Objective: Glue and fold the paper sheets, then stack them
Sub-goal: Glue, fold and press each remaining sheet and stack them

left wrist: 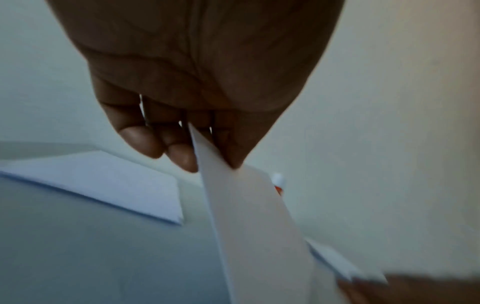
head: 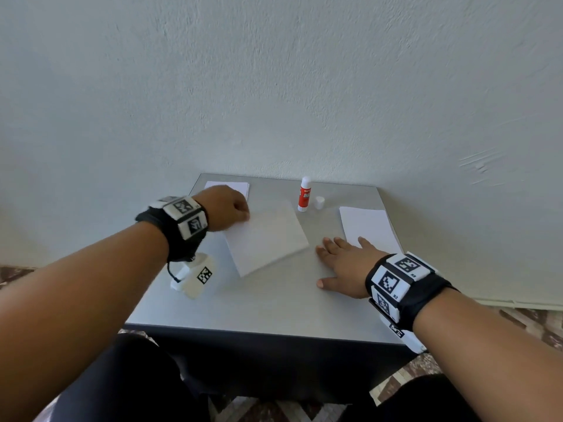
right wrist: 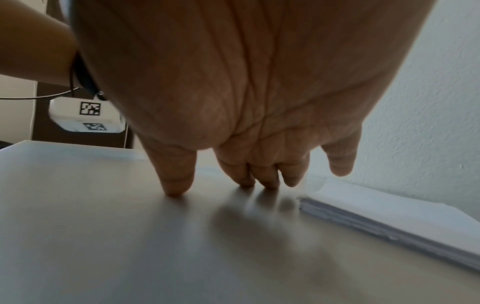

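Centrally on the grey bench (head: 274, 300) we see one paper sheet (head: 268, 239), turned at a slant so that its long axis runs from the far left toward the near right. Our left hand (head: 224, 210) has its grip closed on the sheet's far-left corner; the left wrist view shows the paper edge (left wrist: 241, 205) pinched between thumb and fingers (left wrist: 179, 156) and lifted off the surface there. Our right hand (head: 344, 266) lies flat, grip open and holding nothing, fingertips (right wrist: 174, 189) resting on bare bench just beside the sheet's near-right corner; whether they touch the paper we cannot tell.

At the far left corner sits a small stack of sheets (head: 227, 187), partly hidden by the left hand; these look folded, though we cannot be sure. At the right lies a thicker pile of flat sheets (head: 368, 229), its layered edge (right wrist: 389, 226) plain in the right wrist view. Between the two, at the back, the glue stick (head: 305, 194) stands upright with its cap (head: 319, 203) off, just beside it.

We judge that the held sheet is being carried or folded. The deciding relation is that the sheet extends rightward and nearward from the left grip, with the far-left stack immediately behind that hand, so the left hand is much the nearer for stacking.
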